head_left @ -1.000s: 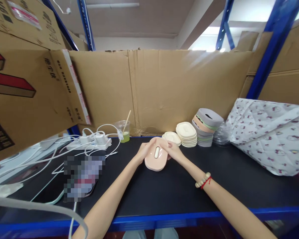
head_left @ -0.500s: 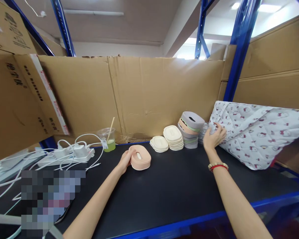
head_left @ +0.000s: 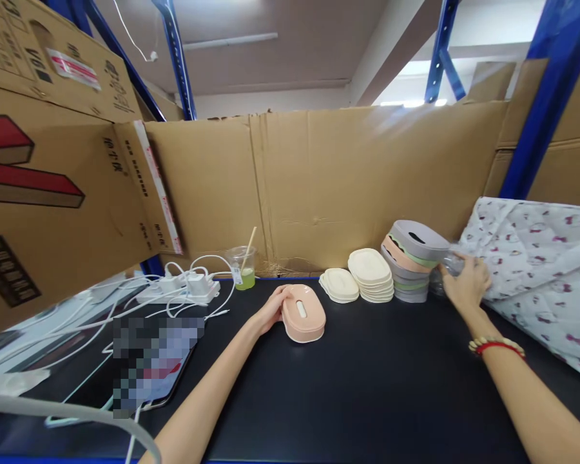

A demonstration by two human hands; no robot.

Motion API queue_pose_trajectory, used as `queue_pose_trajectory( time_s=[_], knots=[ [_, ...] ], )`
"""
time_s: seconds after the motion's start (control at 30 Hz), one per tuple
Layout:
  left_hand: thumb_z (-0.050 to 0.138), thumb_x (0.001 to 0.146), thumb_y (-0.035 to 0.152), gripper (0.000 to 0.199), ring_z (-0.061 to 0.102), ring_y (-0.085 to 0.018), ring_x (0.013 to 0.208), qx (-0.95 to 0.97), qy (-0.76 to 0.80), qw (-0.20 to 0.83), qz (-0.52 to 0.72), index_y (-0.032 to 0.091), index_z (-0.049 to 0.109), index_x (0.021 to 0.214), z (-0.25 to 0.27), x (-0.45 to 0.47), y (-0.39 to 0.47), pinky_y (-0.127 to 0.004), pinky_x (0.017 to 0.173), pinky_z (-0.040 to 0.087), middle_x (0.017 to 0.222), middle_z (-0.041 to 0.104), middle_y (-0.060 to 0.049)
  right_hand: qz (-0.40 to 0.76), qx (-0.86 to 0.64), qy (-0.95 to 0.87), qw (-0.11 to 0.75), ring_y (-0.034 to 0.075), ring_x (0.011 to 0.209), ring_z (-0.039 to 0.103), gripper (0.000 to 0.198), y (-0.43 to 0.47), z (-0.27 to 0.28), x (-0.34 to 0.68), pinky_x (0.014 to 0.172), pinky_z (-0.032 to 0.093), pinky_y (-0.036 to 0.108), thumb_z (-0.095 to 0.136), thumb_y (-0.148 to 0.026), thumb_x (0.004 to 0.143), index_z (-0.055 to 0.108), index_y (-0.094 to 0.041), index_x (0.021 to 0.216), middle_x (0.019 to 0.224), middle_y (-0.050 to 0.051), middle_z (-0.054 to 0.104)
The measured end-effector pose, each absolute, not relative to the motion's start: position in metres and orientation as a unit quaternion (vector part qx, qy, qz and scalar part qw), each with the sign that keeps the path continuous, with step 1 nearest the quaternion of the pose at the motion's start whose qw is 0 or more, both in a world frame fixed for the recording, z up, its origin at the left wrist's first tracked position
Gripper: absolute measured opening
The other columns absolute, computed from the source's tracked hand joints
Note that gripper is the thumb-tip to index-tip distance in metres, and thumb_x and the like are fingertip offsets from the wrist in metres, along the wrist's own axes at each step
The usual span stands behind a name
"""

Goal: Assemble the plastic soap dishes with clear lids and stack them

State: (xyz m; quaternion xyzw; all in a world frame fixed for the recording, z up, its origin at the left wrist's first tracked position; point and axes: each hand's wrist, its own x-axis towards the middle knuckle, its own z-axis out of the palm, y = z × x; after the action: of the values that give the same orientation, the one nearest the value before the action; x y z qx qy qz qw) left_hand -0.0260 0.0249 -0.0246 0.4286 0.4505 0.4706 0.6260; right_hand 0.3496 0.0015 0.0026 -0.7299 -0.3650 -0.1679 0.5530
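My left hand grips the left side of a pink, rounded tissue box with a slot in its top; a pale strip shows in the slot. The box rests on the black tabletop. At the right, my right hand has its thumb and fingers around clear plastic pieces, partly hidden by the hand. Just left of it stands a leaning stack of grey, pink and green slotted covers. Beside that are a taller pile of cream lids and a lower one.
A cup of green drink with a straw stands at the back. Left lie a white power strip with tangled cables and a tablet. A patterned quilted cloth hangs at right. Cardboard walls the back.
The view has turned left, so everything sits further right in it. My right hand's fingers have come in around the clear plastic. My left hand still holds the pink tissue box.
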Motion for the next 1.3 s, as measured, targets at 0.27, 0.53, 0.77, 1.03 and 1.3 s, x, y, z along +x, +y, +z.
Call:
queue_pose_trajectory(
  time_s=[0.27, 0.53, 0.77, 1.03, 1.3],
  knots=[
    [0.059, 0.072, 0.026, 0.017, 0.055, -0.011, 0.065, 0.47, 0.466, 0.623, 0.416, 0.02, 0.06, 0.088, -0.022, -0.025, 0.023, -0.02, 0.062, 0.044, 0.067, 0.057, 0.003, -0.3, -0.484, -0.368, 0.735, 0.038, 0.128, 0.03, 0.058, -0.008, 0.026, 0.293, 0.1, 0.029, 0.06, 0.068, -0.054, 0.066, 0.053, -0.013, 0.104, 0.123, 0.024, 0.041],
    [0.029, 0.091, 0.044, 0.044, 0.058, -0.013, 0.066, 0.423, 0.461, 0.663, 0.412, 0.014, 0.061, 0.092, -0.021, -0.028, 0.026, -0.023, 0.064, 0.047, 0.073, 0.062, -0.004, -0.033, -0.38, -0.722, 0.577, 0.027, 0.111, 0.053, 0.034, -0.011, -0.025, 0.165, 0.095, 0.042, 0.047, 0.064, -0.043, 0.074, 0.059, -0.024, 0.101, 0.106, 0.009, 0.057],
    [0.05, 0.081, 0.049, 0.037, 0.056, -0.014, 0.063, 0.445, 0.449, 0.657, 0.411, 0.015, 0.063, 0.075, -0.019, -0.026, 0.022, -0.024, 0.064, 0.046, 0.06, 0.06, -0.001, 0.132, -0.37, -0.804, 0.446, 0.026, 0.116, 0.053, 0.039, -0.016, -0.049, 0.165, 0.098, 0.041, 0.044, 0.069, -0.038, 0.068, 0.058, -0.022, 0.102, 0.115, 0.011, 0.059],
    [0.058, 0.073, 0.043, 0.028, 0.057, -0.013, 0.062, 0.474, 0.469, 0.62, 0.414, 0.016, 0.064, 0.077, -0.015, -0.024, 0.018, -0.025, 0.063, 0.046, 0.061, 0.06, 0.0, 0.191, -0.377, -0.784, 0.455, 0.027, 0.108, 0.059, 0.039, -0.015, -0.048, 0.165, 0.088, 0.049, 0.043, 0.068, -0.043, 0.068, 0.055, -0.02, 0.097, 0.118, 0.015, 0.06],
    [0.055, 0.074, 0.049, 0.039, 0.063, -0.021, 0.083, 0.492, 0.58, 0.507, 0.405, 0.014, 0.062, 0.09, -0.013, -0.027, 0.015, -0.026, 0.065, 0.046, 0.094, 0.069, -0.01, 0.163, -0.38, -0.789, 0.454, 0.029, 0.118, 0.054, 0.034, -0.019, -0.043, 0.17, 0.095, 0.044, 0.047, 0.07, -0.039, 0.067, 0.056, -0.022, 0.093, 0.12, 0.015, 0.061]
  ],
)
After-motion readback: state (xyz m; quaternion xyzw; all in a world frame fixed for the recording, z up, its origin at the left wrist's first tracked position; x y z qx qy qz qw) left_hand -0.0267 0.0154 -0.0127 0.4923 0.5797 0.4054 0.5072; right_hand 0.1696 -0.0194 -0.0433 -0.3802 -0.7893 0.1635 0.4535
